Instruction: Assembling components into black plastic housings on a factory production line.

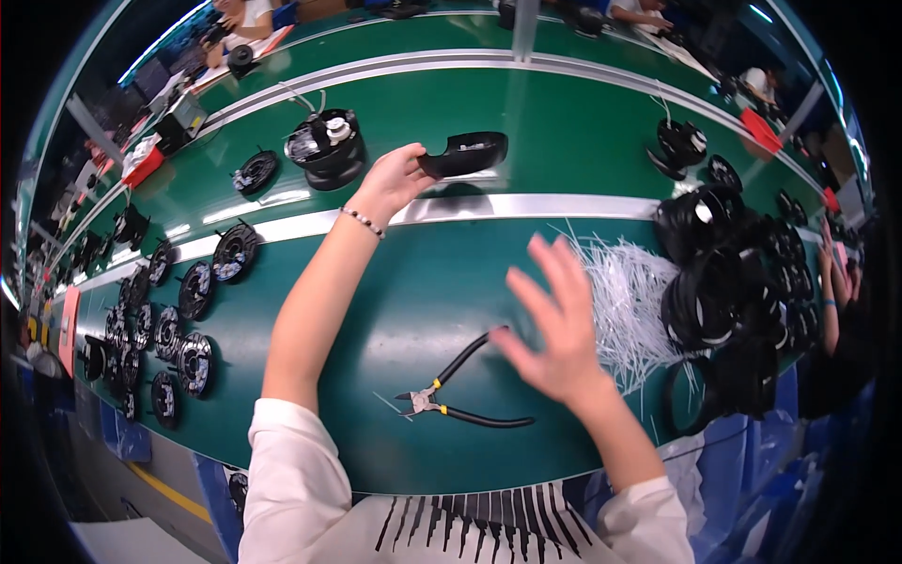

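My left hand (393,179), reaching out over the pale rail along the bench, grips one end of a curved black plastic housing (474,158). The housing is held in the air, with its hollow side partly showing. My right hand (556,329) hovers over the green bench with its fingers spread, slightly blurred, and nothing shows in it. Below it lies a pair of diagonal cutters (422,400) with black handles, its jaws apart. Just right of that hand is a heap of thin white strips (625,301) that look like cable ties.
Round black parts with wiring (194,289) cover the bench's left side. Black ring-shaped housings (707,299) are piled at the right. On the green belt (423,99) beyond the metal rail (545,206) stands a black assembly (326,148). Other people work across the line.
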The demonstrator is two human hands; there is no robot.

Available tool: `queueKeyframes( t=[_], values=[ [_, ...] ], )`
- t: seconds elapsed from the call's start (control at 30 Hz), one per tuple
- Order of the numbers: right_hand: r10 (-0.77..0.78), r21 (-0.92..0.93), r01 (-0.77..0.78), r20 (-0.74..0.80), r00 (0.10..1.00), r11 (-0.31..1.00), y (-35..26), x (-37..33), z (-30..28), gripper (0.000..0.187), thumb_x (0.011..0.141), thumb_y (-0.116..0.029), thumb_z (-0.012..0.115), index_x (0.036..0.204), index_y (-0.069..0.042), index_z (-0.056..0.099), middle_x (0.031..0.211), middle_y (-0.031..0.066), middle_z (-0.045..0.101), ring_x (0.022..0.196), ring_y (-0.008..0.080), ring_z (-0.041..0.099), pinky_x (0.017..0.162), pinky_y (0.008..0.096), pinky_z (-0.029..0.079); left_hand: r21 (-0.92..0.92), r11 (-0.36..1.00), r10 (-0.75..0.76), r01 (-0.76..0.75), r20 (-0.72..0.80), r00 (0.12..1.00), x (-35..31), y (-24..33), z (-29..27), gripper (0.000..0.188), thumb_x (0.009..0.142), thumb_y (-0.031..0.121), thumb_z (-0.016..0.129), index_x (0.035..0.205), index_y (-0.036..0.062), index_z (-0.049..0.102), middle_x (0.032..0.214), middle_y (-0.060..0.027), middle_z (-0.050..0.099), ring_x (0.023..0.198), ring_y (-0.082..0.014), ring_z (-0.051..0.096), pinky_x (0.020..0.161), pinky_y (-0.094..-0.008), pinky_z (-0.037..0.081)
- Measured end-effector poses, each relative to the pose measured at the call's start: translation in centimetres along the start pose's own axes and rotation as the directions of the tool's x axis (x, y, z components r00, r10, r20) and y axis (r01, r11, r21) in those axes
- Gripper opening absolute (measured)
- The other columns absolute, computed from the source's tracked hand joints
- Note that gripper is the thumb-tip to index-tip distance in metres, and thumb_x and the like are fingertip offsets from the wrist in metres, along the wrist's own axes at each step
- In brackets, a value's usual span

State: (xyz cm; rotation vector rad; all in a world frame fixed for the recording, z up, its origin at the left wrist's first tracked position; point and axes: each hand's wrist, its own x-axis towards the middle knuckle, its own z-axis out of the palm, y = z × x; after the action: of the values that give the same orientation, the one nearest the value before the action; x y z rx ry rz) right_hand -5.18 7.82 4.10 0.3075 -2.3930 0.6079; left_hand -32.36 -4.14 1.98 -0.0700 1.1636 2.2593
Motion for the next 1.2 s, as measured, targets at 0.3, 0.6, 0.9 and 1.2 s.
queueKeyframes(
  t=[0.3,0.6,0.9,1.2],
  values=[
    [-0.106,0.031,0.111,-0.127,0.986,0.993,5.0,5.7,-0.9,0.053,0.059,-0.012,0.074,0.110,-0.011,0.056,0.107,0.0091,0.055,0.101,0.0292,0.050,0.089,0.0431,0.037,0.443,0.896,-0.197,0.035,0.326,0.925,-10.3,-1.1,6.0,0.030,0.088,0.018,0.045,0.112,0.0011,0.049,0.114,-0.0133,0.045,0.111,-0.0298,0.045,0.091,-0.0407,0.042],
    [0.149,0.524,-0.022,-0.202,0.968,0.852,3.7,4.2,-0.9,0.040,0.060,-0.007,0.074,0.097,-0.003,0.061,0.081,0.0095,0.062,0.071,0.0181,0.058,0.065,0.0260,0.045,0.434,0.093,0.295,-0.896,0.847,0.441,-13.1,-1.8,4.8,0.043,0.068,0.017,0.071,0.105,0.0023,0.053,0.107,-0.0137,0.057,0.103,-0.0270,0.052,0.083,-0.0317,0.042],
    [0.195,0.501,-0.057,-0.227,0.954,0.864,4.1,3.1,-2.1,0.036,0.060,-0.008,0.075,0.093,-0.002,0.062,0.077,0.0089,0.063,0.068,0.0165,0.060,0.064,0.0250,0.045,0.390,-0.023,0.348,-0.920,0.866,0.359,-12.8,-2.9,6.6,0.038,0.064,0.015,0.072,0.096,0.0010,0.057,0.085,-0.0135,0.061,0.072,-0.0261,0.059,0.069,-0.0301,0.046],
    [0.044,0.136,-0.037,-0.047,0.998,0.990,0.6,-0.3,0.6,0.068,0.068,-0.027,0.068,0.126,-0.004,0.039,0.135,0.0196,0.031,0.125,0.0363,0.029,0.102,0.0482,0.020,0.441,-0.551,0.420,-0.708,0.880,0.221,0.7,-5.8,7.4,0.027,0.068,0.017,0.067,0.091,0.0086,0.054,0.085,-0.0067,0.057,0.088,-0.0245,0.055,0.094,-0.0541,0.028]
  ],
)
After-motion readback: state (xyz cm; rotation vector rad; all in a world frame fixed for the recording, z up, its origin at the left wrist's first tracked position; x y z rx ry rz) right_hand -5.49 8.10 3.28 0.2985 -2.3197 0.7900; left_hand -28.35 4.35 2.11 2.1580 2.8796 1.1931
